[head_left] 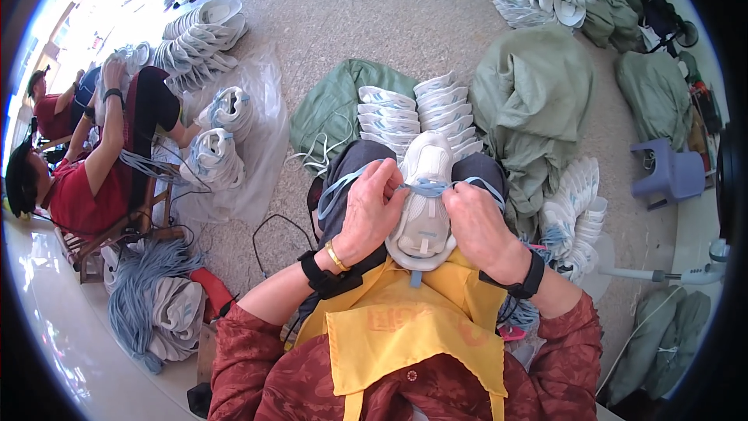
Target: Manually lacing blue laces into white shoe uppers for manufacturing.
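Observation:
A white and grey shoe upper (pixel 421 226) rests on my lap between my knees, with a small blue tab at its near end. Across its middle runs a light blue shoelace (pixel 427 187). The fingertips of my left hand (pixel 368 214) pinch the lace at the upper's left side, and a loose length loops out to the left. On the other side my right hand (pixel 481 224) has closed its fingers round the lace, whose end trails past the knuckles. The exact grip of the right fingertips is partly hidden. A yellow apron (pixel 413 343) covers my front.
Nested stacks of white uppers (pixel 386 113) stand just beyond my knees, between green cloth sacks (pixel 534 82). More uppers (pixel 573 199) lie at my right, near a purple stool (pixel 668 174). Blue laces (pixel 148 296) hang over uppers at left. Co-workers in red (pixel 93 195) sit at left.

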A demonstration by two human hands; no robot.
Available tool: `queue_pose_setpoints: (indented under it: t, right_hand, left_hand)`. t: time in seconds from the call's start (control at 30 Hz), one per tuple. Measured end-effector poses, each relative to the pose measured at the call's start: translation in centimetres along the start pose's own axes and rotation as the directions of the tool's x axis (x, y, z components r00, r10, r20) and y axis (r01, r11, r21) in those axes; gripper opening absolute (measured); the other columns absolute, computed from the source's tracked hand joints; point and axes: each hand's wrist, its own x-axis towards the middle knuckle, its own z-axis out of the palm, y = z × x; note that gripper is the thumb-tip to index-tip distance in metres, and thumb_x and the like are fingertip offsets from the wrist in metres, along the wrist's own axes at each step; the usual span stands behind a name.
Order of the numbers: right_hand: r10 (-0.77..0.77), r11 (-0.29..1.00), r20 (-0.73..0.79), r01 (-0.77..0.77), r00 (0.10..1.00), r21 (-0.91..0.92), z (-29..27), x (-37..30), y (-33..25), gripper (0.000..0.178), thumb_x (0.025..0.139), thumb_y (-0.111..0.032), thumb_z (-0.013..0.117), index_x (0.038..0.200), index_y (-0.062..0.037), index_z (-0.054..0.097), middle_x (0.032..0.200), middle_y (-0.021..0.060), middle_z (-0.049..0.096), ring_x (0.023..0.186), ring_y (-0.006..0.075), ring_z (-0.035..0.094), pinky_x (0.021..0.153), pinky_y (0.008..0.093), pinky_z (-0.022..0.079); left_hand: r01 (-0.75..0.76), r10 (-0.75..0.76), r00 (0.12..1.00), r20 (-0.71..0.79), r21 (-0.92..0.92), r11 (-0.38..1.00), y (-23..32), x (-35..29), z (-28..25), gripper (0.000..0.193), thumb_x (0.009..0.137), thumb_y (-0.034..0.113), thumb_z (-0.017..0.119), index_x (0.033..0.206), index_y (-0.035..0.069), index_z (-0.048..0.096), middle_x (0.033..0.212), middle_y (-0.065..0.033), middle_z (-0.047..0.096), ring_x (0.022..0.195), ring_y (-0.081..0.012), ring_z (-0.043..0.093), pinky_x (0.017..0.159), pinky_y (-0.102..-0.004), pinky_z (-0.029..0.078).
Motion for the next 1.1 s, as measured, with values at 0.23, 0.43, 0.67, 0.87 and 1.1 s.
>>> queue_pose_setpoints:
  t: [0.23, 0.43, 0.67, 0.87, 1.1]
  right_hand:
    - [-0.092, 0.993, -0.242, 0.072, 0.966, -0.089, 1.3, 0.6, 0.0, 0.011, 0.084, 0.002, 0.066, 0.094, 0.0021, 0.06, 0.091, 0.0177, 0.065, 0.086, 0.0371, 0.069, 0.073, 0.0463, 0.055]
    - [0.052, 0.864, -0.201, 0.057, 0.978, 0.5, 1.5, 0.9, -1.2, 0.008, 0.093, -0.001, 0.066, 0.098, 0.0021, 0.061, 0.09, 0.0195, 0.063, 0.081, 0.0398, 0.065, 0.07, 0.0465, 0.051]
    - [0.111, 0.889, -0.16, -0.026, 0.981, 0.458, 2.1, 1.9, -1.5, 0.012, 0.09, -0.008, 0.071, 0.097, 0.0022, 0.072, 0.091, 0.0196, 0.066, 0.088, 0.0412, 0.066, 0.077, 0.0482, 0.054]
    - [0.069, 0.938, -0.205, 0.006, 0.976, 0.347, 2.7, 2.6, -1.8, 0.009, 0.089, -0.01, 0.071, 0.089, -0.0006, 0.071, 0.088, 0.0172, 0.065, 0.084, 0.0388, 0.068, 0.073, 0.0463, 0.055]
    - [0.076, 0.965, -0.215, -0.017, 0.974, 0.262, 3.1, 2.8, -2.1, 0.009, 0.088, -0.007, 0.071, 0.087, -0.0002, 0.065, 0.086, 0.0173, 0.065, 0.081, 0.0393, 0.067, 0.069, 0.0484, 0.053]
  left_hand:
    - [-0.09, 0.089, 0.996, 0.03, 0.023, 0.996, -0.5, -0.3, 0.1, 0.015, 0.089, -0.003, 0.073, 0.093, -0.001, 0.058, 0.082, -0.0093, 0.059, 0.065, -0.018, 0.062, 0.06, -0.0306, 0.051]
    - [-0.07, 0.07, 0.996, 0.056, 0.007, 0.998, -0.1, -0.8, -0.5, 0.018, 0.088, 0.002, 0.075, 0.092, -0.002, 0.057, 0.082, -0.0099, 0.06, 0.065, -0.019, 0.062, 0.061, -0.0317, 0.051]
    - [-0.094, 0.074, 0.983, 0.167, 0.115, 0.989, 0.0, -0.8, -1.1, 0.023, 0.085, 0.005, 0.073, 0.095, -0.001, 0.054, 0.084, -0.0126, 0.056, 0.071, -0.0254, 0.06, 0.064, -0.0376, 0.05]
    - [-0.228, 0.21, 0.97, 0.126, 0.152, 0.962, -0.1, -1.1, -0.5, 0.016, 0.087, 0.002, 0.063, 0.097, -0.002, 0.053, 0.089, -0.0191, 0.055, 0.085, -0.041, 0.058, 0.074, -0.0487, 0.048]
    - [-0.246, 0.226, 0.966, 0.121, 0.189, 0.951, 0.2, -1.1, -0.2, 0.014, 0.086, 0.0, 0.059, 0.098, -0.001, 0.053, 0.091, -0.0196, 0.055, 0.088, -0.0419, 0.058, 0.075, -0.0495, 0.048]
